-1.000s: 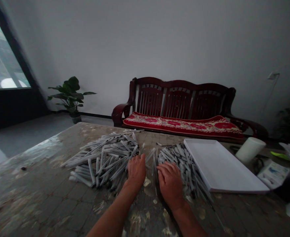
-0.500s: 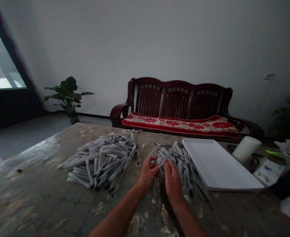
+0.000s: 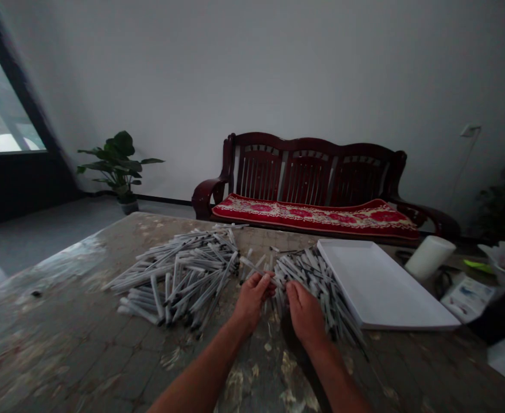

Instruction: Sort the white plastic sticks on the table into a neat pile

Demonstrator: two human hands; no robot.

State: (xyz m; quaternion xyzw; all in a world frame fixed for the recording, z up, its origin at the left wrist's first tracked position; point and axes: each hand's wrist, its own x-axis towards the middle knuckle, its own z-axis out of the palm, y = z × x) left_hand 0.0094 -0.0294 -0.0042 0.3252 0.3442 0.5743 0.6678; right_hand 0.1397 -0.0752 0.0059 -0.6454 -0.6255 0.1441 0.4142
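My left hand [image 3: 253,297] is closed in a pinch on a slim whitish pen [image 3: 253,265], which tilts up and to the left out of the fingers. Just to its right, my right hand [image 3: 305,312] has thumb and fingers pressed together; what they hold, if anything, is too small to make out. Beyond the right hand lies a pile of similar pens [image 3: 327,287], pale with dark ends. A larger, loosely heaped pile of pens [image 3: 192,269] spreads to the left of my left hand.
A shallow white tray [image 3: 390,287] sits right of the right-hand pile on the patterned tabletop [image 3: 106,367]. Further right are a white roll [image 3: 430,258] and a small printed box [image 3: 467,298]. A dark red wooden bench [image 3: 304,178] stands behind the table, a potted plant [image 3: 117,163] to its left.
The pen between the hands, earlier slanting up to the right, is replaced by one slanting up to the left from my left hand. The hands have moved slightly apart.
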